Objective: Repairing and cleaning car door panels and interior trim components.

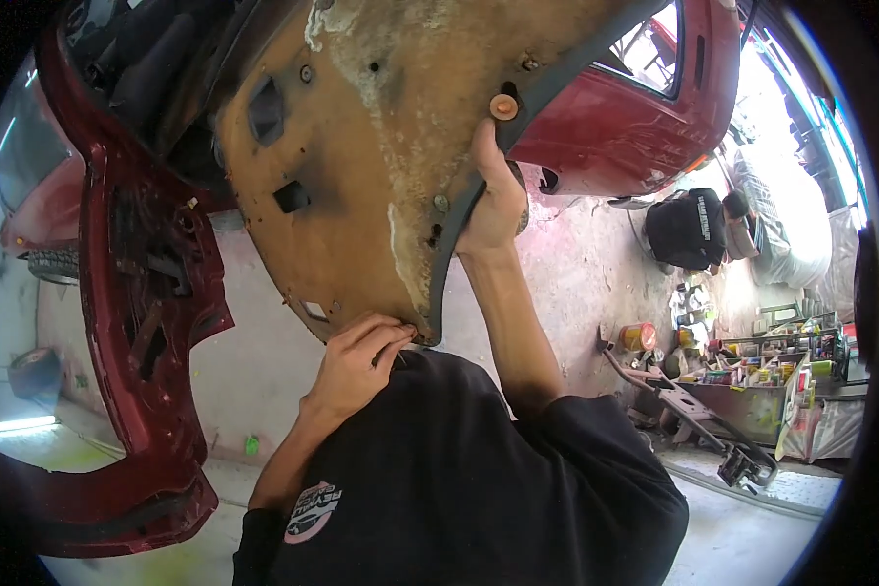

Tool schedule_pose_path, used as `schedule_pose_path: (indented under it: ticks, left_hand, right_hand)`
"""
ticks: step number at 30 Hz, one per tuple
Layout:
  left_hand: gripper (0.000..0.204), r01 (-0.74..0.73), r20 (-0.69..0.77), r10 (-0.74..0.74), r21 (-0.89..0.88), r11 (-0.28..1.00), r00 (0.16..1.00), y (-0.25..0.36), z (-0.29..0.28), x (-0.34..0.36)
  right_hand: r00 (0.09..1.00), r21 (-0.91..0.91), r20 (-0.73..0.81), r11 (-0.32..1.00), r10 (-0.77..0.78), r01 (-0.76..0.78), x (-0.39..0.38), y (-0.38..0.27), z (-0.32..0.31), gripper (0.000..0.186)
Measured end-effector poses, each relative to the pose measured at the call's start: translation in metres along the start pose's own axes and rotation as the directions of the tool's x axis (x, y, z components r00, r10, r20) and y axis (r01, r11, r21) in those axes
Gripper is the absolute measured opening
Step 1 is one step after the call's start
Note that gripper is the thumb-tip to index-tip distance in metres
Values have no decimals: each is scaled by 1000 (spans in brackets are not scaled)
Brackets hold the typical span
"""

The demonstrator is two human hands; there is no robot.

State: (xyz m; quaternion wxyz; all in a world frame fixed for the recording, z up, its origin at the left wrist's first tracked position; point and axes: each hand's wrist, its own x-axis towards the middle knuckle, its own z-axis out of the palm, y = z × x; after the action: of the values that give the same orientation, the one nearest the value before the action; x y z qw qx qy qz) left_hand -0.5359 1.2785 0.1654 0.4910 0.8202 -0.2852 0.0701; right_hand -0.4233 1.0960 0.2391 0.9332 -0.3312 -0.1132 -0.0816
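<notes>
— Which step is in hand?

— The door trim panel [361, 146], lifted beside the red car door [146, 322], is being worked at its lower edge; a steady hold seems called for next.

— And the hands?

— The right hand [493, 200] is raised, clasped on the panel's grey rim; the left hand [356, 366] is pinched at its bottom corner.

door panel [361, 166]: matt, rough fibreboard, stained | trim edge [459, 234]: grey plastic | car door [146, 322]: glossy red metal
</notes>
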Motion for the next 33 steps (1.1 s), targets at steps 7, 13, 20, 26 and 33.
schedule_pose_path:
  ticks: [7,13,20,26,33]
  left_hand:
    - [12,-60,-28,65,147,987,998,6,2,1]
    - [9,124,-75,-124,-8,992,989,7,5,1]
    - [10,355,-29,-368,-202,913,929,10,9,1]
    - [15,534,89,-537,-324,781,839,6,10,-4]
    - [22,604,240,-629,-649,462,739,-4,14,-9]
  right_hand:
    - [1000,-5,28,1000,5,-5,1,3,0,52]
    - [993,-39,-37,992,115,-116,4,1,0,46]
    - [999,-5,-10,999,41,-41,3,9,0,55]
    - [997,-28,24,997,71,-70,4,10,-3,52]
    - [994,-44,52,995,95,-92,-5,4,7,54]
